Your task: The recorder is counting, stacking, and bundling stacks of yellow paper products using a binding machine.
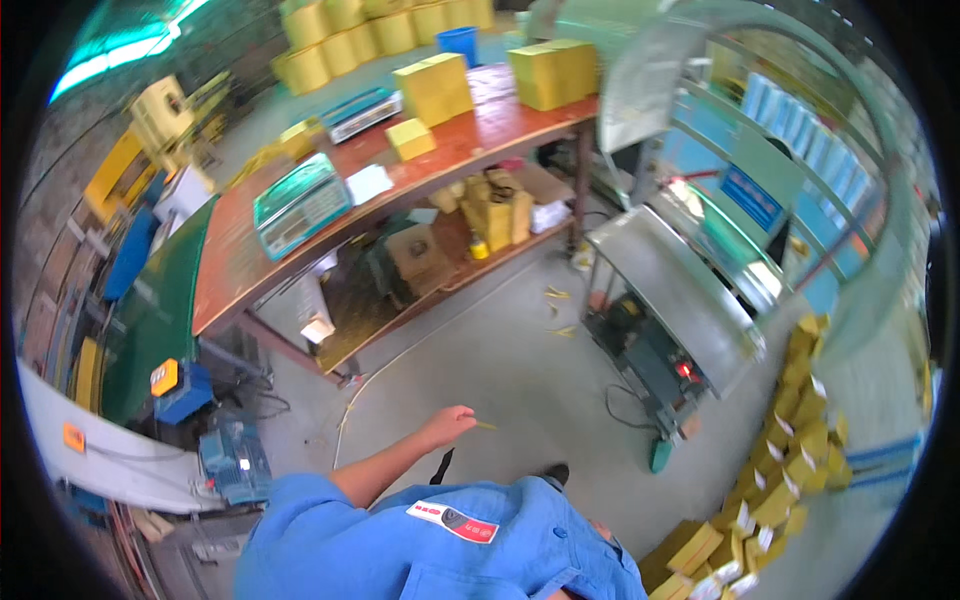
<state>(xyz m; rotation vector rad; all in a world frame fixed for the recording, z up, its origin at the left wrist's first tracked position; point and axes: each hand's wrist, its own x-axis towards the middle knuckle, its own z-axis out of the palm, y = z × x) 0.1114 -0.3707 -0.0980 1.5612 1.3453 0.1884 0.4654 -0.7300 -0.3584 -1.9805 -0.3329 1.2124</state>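
Observation:
My left hand (447, 427) reaches out over the grey floor in front of my body, its fingers closed. A thin yellow strip (485, 426) sticks out from the fingertips to the right. Of my right hand (601, 530), only a small patch of skin shows past the edge of my blue shirt; its fingers are hidden. Several similar yellow strips (557, 293) lie scattered on the floor near the metal-topped machine (680, 270).
Ahead stands a red-topped workbench (225, 270) with a teal scale (300, 205), another scale (362, 113) and yellow boxes (435, 88). A green conveyor belt (165, 320) runs at left. Yellow packs (790, 440) are stacked along the right. A pale cord (365, 385) crosses the floor.

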